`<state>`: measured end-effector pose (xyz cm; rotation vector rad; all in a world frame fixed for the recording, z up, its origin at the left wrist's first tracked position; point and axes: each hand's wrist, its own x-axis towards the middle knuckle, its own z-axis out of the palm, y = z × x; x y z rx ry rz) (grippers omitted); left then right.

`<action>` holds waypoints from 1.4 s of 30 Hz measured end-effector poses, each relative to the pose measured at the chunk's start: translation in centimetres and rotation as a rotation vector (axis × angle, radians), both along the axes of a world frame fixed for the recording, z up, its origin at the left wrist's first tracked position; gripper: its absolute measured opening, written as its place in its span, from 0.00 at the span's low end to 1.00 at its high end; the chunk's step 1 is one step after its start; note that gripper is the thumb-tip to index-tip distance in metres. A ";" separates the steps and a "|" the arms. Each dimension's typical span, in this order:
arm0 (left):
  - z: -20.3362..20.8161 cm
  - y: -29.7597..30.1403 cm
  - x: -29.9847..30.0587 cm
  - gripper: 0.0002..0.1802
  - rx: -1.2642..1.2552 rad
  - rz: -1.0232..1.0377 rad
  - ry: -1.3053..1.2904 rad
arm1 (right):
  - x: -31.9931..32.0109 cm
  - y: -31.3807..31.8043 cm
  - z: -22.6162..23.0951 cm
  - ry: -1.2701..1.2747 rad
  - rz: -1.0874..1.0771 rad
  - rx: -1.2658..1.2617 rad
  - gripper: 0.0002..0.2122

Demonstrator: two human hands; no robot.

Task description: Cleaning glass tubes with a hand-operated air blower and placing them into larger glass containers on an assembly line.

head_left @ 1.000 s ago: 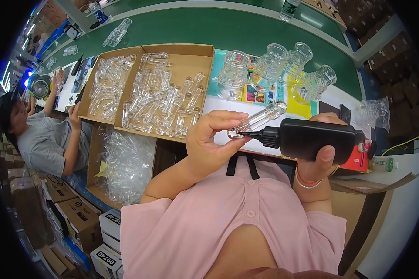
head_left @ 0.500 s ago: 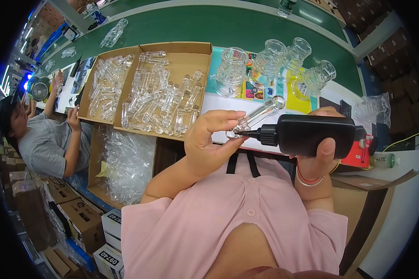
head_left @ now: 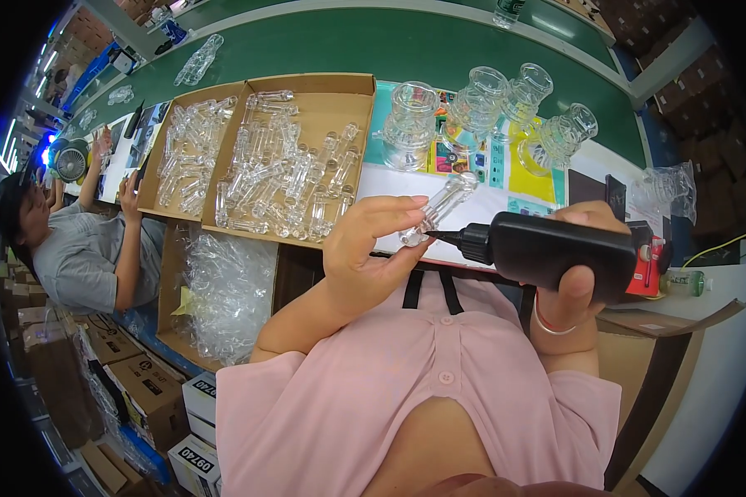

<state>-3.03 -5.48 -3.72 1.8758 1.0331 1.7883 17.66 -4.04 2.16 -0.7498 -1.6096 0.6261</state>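
Observation:
Between the thumb and fingers of my left hand (head_left: 373,240) is a clear glass tube (head_left: 449,201), tilted with its far end up to the right. My right hand (head_left: 584,282) is wrapped round a black squeeze bottle (head_left: 555,253) lying sideways. The bottle's thin pointed nozzle (head_left: 446,237) reaches the near end of the tube, by my left fingertips; whether it touches cannot be made out. Beyond my hands, several clear glass vessels with flared rims (head_left: 410,124) stand on a colourful printed sheet.
Left of my hands a cardboard tray (head_left: 365,116) holds many similar glass tubes. Below it a carton (head_left: 172,286) contains clear plastic bags (head_left: 228,290). A red box (head_left: 645,277) and a plastic bottle (head_left: 686,284) lie at right. A co-worker (head_left: 91,248) sits at far left.
The tube in my left hand has shifted slightly left and turned a little. The squeeze bottle has tipped, its base end dropping lower.

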 end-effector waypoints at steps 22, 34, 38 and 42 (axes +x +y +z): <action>1.0 -1.1 0.2 0.22 -0.554 -0.513 -0.539 | 0.6 -0.6 -0.4 -0.186 0.233 0.558 0.22; 0.4 -1.1 0.0 0.21 -0.475 -0.397 -0.427 | 0.9 -0.6 -1.0 -0.159 0.343 0.547 0.24; 0.6 -0.9 0.1 0.20 -0.390 -0.310 -0.357 | 1.1 -0.8 -0.7 -0.193 0.323 0.520 0.24; 0.1 -0.9 -0.1 0.21 -0.308 -0.171 -0.222 | 0.7 -1.4 -0.2 -0.231 0.246 0.459 0.22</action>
